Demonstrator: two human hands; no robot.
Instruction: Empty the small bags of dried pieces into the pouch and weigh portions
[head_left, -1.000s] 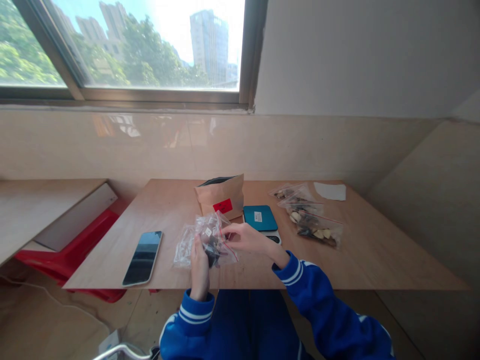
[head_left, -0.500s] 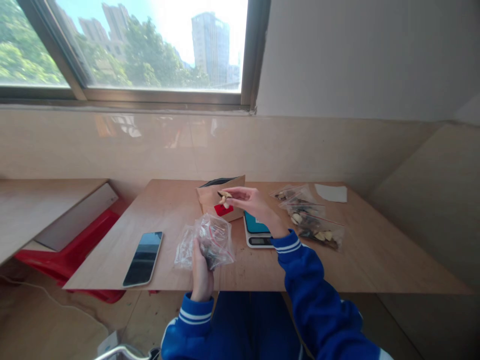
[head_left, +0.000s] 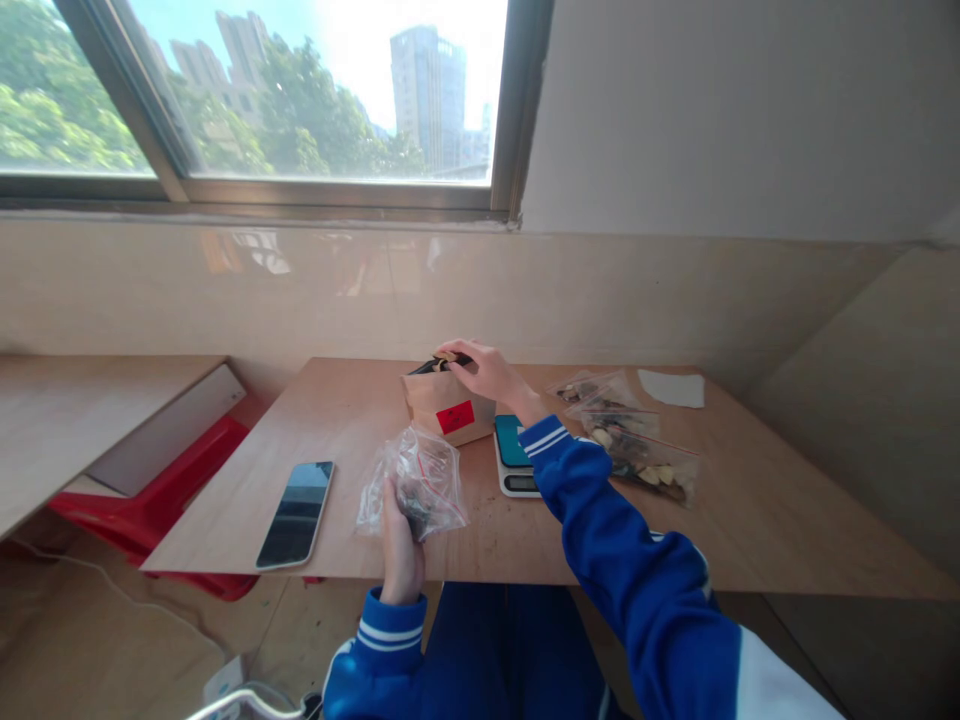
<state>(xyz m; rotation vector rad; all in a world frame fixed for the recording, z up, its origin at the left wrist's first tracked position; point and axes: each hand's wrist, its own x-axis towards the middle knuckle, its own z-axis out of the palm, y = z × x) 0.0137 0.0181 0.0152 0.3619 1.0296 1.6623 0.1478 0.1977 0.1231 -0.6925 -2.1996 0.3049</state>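
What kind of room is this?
Maybe a workroom or classroom in a city, though I can't be sure. It has wooden tables, a red plastic seat and a window with high-rise buildings outside.

The plastic bag (head_left: 436,468) you hold is shiny and crinkled; the pouch (head_left: 425,402) looks like matt paper. Your table (head_left: 510,545) is smooth, dull wood, your phone screen (head_left: 296,515) glossy, your sleeve (head_left: 626,520) matt cloth, the lower wall (head_left: 600,290) polished.
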